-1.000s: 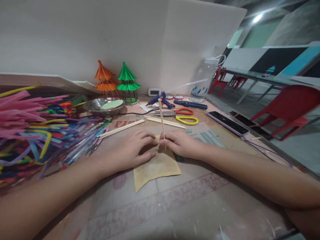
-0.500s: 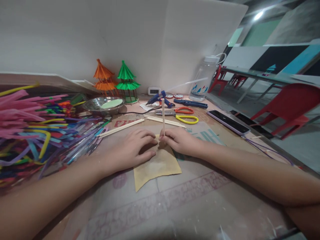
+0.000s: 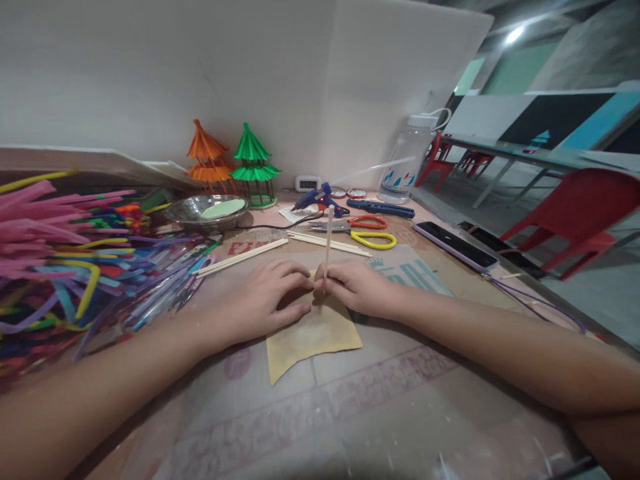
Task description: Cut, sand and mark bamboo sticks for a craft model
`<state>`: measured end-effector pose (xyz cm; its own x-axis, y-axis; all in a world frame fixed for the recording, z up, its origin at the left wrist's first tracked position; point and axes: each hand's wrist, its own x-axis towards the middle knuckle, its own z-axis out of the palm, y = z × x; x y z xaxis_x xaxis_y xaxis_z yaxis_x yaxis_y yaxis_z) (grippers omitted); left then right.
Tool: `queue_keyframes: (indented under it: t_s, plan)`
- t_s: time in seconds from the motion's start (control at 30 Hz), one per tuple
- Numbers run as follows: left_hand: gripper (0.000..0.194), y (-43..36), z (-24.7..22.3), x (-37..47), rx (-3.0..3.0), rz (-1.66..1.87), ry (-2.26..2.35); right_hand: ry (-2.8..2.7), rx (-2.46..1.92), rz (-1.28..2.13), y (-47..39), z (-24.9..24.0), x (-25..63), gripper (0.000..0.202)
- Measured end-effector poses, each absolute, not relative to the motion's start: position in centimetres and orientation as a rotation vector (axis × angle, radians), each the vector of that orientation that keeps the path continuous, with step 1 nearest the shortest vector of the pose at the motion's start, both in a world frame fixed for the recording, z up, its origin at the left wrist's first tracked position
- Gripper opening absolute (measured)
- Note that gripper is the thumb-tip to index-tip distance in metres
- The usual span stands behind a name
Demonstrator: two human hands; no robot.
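Note:
My right hand (image 3: pixel 353 287) pinches a thin wooden stick (image 3: pixel 329 243) between thumb and fingers, holding it nearly upright. The stick's lower end is over a yellow sheet (image 3: pixel 320 340) that looks like sandpaper, lying on the table. Resting on the left part of this sheet, my left hand (image 3: pixel 273 293) has its fingers stretched out and the thumb apart, and it holds nothing. The fingertips of both hands are close together. More wooden sticks (image 3: pixel 245 257) lie just beyond the hands.
Colourful pipe cleaners (image 3: pixel 65 260) are heaped at the left beside a metal bowl (image 3: pixel 183 215). Behind stand an orange pagoda model (image 3: pixel 207 157) and a green one (image 3: pixel 255 167). A glue gun (image 3: pixel 317 197), scissors (image 3: pixel 374 239), a phone (image 3: pixel 455 245) and a bottle (image 3: pixel 400 160) lie or stand farther right.
My right hand has shifted slightly toward me and to the left, with the stick's top lower and leaning a little right. My left hand and the sheet are nearly unmoved.

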<state>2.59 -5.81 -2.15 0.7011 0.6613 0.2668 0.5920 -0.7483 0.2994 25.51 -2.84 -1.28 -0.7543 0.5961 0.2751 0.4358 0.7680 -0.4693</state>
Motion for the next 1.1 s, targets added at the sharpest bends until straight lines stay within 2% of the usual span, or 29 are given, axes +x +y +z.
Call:
queue_keyframes:
  t_s: [0.1, 0.27, 0.43, 0.63, 0.83, 1.1]
  plan:
    - [0.029, -5.8, -2.1, 2.6, 2.72, 0.534, 1.022, -2.514, -0.892, 0.483, -2.7, -1.2, 25.5, 0.019]
    - [0.028, -5.8, -2.1, 2.6, 2.713, 0.543, 1.005, -2.543, -0.745, 0.571, -2.8, -1.2, 25.3, 0.02]
    - [0.03, -5.8, -2.1, 2.6, 2.723, 0.529, 1.024, -2.541, -0.841, 0.514, -2.9, -1.2, 25.3, 0.022]
    - [0.027, -5.9, -2.1, 2.7, 2.714, 0.527, 1.025, -2.398, -0.771, 0.804, -2.7, -1.3, 25.4, 0.017]
    - [0.028, -5.9, -2.1, 2.6, 2.708, 0.517, 1.052, -1.634, -0.868, 1.538, -0.5, -2.1, 25.7, 0.034]
    - [0.028, -5.8, -2.0, 2.6, 2.718, 0.511, 1.049, -1.456, -0.807, 1.696, 0.1, -2.2, 25.9, 0.027]
